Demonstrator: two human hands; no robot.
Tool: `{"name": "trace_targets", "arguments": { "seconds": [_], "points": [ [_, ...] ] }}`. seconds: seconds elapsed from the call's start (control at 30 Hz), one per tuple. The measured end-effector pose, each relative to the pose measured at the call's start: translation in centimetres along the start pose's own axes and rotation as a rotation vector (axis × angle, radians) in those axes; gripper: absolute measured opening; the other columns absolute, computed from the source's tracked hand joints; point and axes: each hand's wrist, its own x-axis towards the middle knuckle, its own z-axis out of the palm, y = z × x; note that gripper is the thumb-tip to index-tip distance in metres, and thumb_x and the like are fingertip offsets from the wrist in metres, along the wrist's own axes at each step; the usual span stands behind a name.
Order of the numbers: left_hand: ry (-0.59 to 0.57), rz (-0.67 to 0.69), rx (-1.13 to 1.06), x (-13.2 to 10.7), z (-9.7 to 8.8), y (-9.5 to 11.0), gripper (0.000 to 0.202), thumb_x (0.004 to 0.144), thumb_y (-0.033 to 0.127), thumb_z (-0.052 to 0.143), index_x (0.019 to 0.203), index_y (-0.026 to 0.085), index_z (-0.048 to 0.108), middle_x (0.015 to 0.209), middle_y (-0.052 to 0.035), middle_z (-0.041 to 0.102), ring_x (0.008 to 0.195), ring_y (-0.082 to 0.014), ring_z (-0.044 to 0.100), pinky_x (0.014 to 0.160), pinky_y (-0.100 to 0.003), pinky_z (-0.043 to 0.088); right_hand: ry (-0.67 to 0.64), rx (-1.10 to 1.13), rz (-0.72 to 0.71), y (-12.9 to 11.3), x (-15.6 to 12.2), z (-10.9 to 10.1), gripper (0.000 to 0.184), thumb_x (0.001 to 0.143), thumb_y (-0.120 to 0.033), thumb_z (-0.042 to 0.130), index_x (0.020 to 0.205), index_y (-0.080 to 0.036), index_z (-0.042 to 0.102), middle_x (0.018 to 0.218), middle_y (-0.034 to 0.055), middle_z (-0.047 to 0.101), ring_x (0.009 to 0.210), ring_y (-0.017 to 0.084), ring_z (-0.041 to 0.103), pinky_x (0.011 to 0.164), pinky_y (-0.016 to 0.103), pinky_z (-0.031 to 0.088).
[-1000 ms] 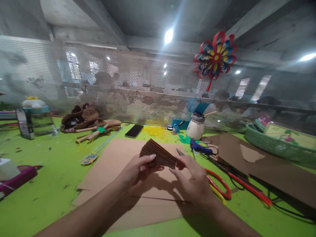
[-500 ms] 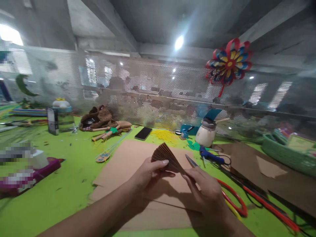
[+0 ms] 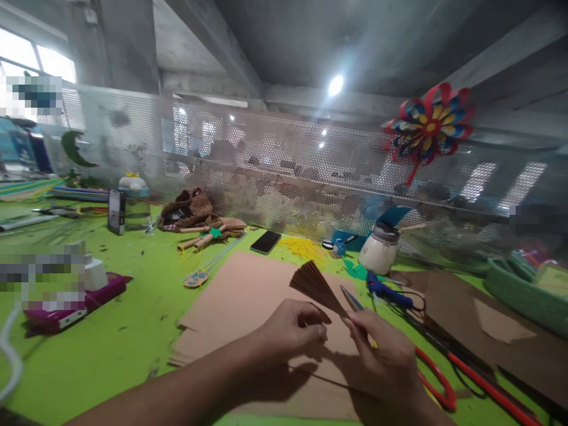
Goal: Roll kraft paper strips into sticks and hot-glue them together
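My right hand (image 3: 384, 343) pinches the narrow end of a pleated brown paper fan (image 3: 317, 287), whose folds spread up and to the left. My left hand (image 3: 295, 331) is just below the fan, apart from it, fingers loosely curved with a gap to the thumb and nothing held. Under both hands lie stacked brown paper sheets (image 3: 248, 290). Scissors (image 3: 350, 297) with red handles lie behind my right hand, which hides their middle.
A blue glue gun (image 3: 388, 291) lies right of the sheets, near a white jar (image 3: 378, 251). Beyond the sheets are a phone (image 3: 265, 241) and yellow shreds (image 3: 302, 248). A purple power strip (image 3: 104, 291) is left; a green basket (image 3: 523, 296) stands right.
My left hand has let go of the fan and dropped below it. My right hand still holds the fan's narrow end. The camera view has shifted slightly left.
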Motion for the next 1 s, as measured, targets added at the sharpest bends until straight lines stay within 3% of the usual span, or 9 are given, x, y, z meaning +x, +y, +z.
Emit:
{"name": "trace_targets", "arguments": {
  "seconds": [0.1, 0.17, 0.33, 0.4, 0.47, 0.57, 0.8, 1.0],
  "points": [
    [-0.035, 0.046, 0.238, -0.7, 0.6, 1.3, 0.018, 0.074, 0.018, 0.054, 0.084, 0.016, 0.069, 0.068, -0.0036, 0.065, 0.061, -0.0145, 0.056, 0.056, -0.024, 0.041, -0.058, -0.042, 0.051, 0.5, -0.2, 0.3, 0.011, 0.086, -0.015, 0.049, 0.08, -0.02, 0.057, 0.063, 0.0015, 0.057, 0.056, 0.016, 0.055, 0.054, 0.026, 0.04],
    [-0.085, 0.202, 0.429, -1.0, 0.8, 2.4, 0.019, 0.076, 0.017, 0.052, 0.082, 0.018, 0.07, 0.068, -0.0034, 0.065, 0.066, -0.0149, 0.057, 0.061, -0.025, 0.042, -0.11, -0.067, 0.064, 0.7, -0.3, 0.4, 0.014, 0.087, -0.017, 0.047, 0.077, -0.019, 0.058, 0.063, 0.0024, 0.058, 0.056, 0.016, 0.055, 0.054, 0.027, 0.04],
    [-0.001, 0.507, 0.802, -0.5, 0.1, 3.5, 0.022, 0.084, 0.02, 0.046, 0.095, 0.017, 0.065, 0.091, -0.0094, 0.064, 0.086, -0.0187, 0.055, 0.077, -0.03, 0.041, -0.294, -0.017, 0.04, -0.6, -0.2, 0.8, 0.016, 0.086, -0.015, 0.046, 0.077, -0.017, 0.059, 0.068, 0.0048, 0.06, 0.062, 0.017, 0.054, 0.057, 0.027, 0.039],
    [-0.036, 0.482, 0.986, -0.1, -0.3, 3.3, 0.021, 0.083, 0.022, 0.047, 0.096, 0.017, 0.063, 0.093, -0.0096, 0.062, 0.084, -0.0193, 0.053, 0.075, -0.031, 0.04, -0.316, -0.019, 0.037, -1.2, -0.1, 0.9, 0.019, 0.087, -0.014, 0.044, 0.074, -0.017, 0.058, 0.066, 0.0047, 0.058, 0.062, 0.017, 0.053, 0.057, 0.027, 0.038],
    [-0.11, 0.427, 1.135, 0.0, -0.3, 3.0, 0.017, 0.083, 0.024, 0.048, 0.086, 0.017, 0.063, 0.084, -0.0067, 0.06, 0.075, -0.0176, 0.051, 0.07, -0.03, 0.038, -0.303, -0.021, 0.027, -1.4, 0.0, 1.0, 0.021, 0.088, -0.016, 0.044, 0.071, -0.017, 0.057, 0.065, 0.0043, 0.056, 0.061, 0.016, 0.051, 0.057, 0.027, 0.037],
    [-0.132, 0.368, 1.245, -0.7, 0.1, 2.8, 0.019, 0.084, 0.026, 0.045, 0.078, 0.018, 0.061, 0.075, -0.0043, 0.057, 0.069, -0.0162, 0.048, 0.066, -0.029, 0.036, -0.312, 0.019, 0.022, -1.2, 0.1, 1.0, 0.018, 0.087, -0.023, 0.049, 0.072, -0.017, 0.057, 0.066, 0.0039, 0.056, 0.061, 0.016, 0.051, 0.057, 0.027, 0.037],
    [-0.106, 0.447, 1.195, -1.9, 0.6, 2.6, 0.022, 0.085, 0.021, 0.041, 0.077, 0.015, 0.06, 0.074, -0.0063, 0.057, 0.067, -0.0151, 0.049, 0.065, -0.028, 0.037, -0.378, 0.098, 0.077, -1.0, 0.2, 0.6, 0.008, 0.082, -0.017, 0.054, 0.075, -0.017, 0.058, 0.068, 0.0029, 0.056, 0.063, 0.015, 0.051, 0.057, 0.025, 0.037],
    [-0.066, 0.408, 1.18, -1.3, 0.1, 1.8, 0.024, 0.085, 0.023, 0.038, 0.073, 0.016, 0.058, 0.071, -0.0054, 0.057, 0.062, -0.0142, 0.05, 0.062, -0.026, 0.038, -0.393, 0.126, 0.121, -0.8, 0.0, 1.0, 0.012, 0.084, -0.023, 0.056, 0.074, -0.016, 0.058, 0.067, 0.0021, 0.056, 0.061, 0.014, 0.051, 0.056, 0.025, 0.036]
  ]
}}
